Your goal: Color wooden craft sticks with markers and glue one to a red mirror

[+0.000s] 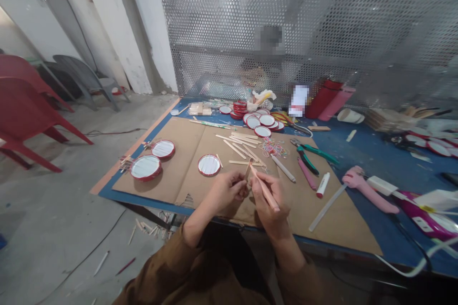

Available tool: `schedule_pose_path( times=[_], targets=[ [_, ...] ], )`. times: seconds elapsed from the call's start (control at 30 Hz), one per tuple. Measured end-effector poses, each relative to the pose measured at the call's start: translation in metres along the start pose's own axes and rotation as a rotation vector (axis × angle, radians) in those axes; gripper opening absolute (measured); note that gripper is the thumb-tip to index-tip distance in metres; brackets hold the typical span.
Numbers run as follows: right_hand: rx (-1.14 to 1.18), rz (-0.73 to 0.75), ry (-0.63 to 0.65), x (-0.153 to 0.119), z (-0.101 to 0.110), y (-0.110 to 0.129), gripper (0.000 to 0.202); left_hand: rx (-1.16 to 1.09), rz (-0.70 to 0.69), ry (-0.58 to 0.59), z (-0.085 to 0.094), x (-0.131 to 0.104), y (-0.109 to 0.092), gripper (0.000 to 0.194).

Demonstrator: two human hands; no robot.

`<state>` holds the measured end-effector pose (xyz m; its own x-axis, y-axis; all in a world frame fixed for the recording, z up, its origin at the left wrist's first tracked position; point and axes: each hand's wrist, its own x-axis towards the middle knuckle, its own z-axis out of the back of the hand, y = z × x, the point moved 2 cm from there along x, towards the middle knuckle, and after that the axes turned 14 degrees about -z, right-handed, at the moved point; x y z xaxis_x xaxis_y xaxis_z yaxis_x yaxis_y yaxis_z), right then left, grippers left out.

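My left hand point(231, 189) pinches a small wooden stick point(247, 171), held upright above the cardboard point(189, 152). In my right hand point(269, 202) is a pink pen-like tool point(265, 188), its tip touching or very near the top of the stick. Beyond my hands lie loose wooden sticks point(241, 143) and a heap of colourful rubber bands point(274, 147). To the left sit a red-rimmed white disc point(209, 165) and two more discs point(145, 167) with small wooden pieces at their edges.
Green-handled pliers point(307, 159), a marker point(322, 185), a grey pen point(283, 168) and a pink glue gun point(370, 189) with a clear glue stick point(327, 207) lie at the right. Stacked discs point(263, 121) and bottles point(324, 99) stand near the metal mesh. Red chairs point(32, 114) are at far left.
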<state>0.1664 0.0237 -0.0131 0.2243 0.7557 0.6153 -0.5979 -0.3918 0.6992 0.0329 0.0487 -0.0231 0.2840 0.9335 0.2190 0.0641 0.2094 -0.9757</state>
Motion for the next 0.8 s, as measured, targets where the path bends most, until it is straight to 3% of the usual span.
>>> schedule_pose_path(
  times=[0.8],
  targets=[
    [0.019, -0.09, -0.03, -0.0028, -0.0004, -0.0061, 0.015, -0.031, 0.033, 0.011, -0.0003, 0.0003, 0.0003, 0.019]
  ],
)
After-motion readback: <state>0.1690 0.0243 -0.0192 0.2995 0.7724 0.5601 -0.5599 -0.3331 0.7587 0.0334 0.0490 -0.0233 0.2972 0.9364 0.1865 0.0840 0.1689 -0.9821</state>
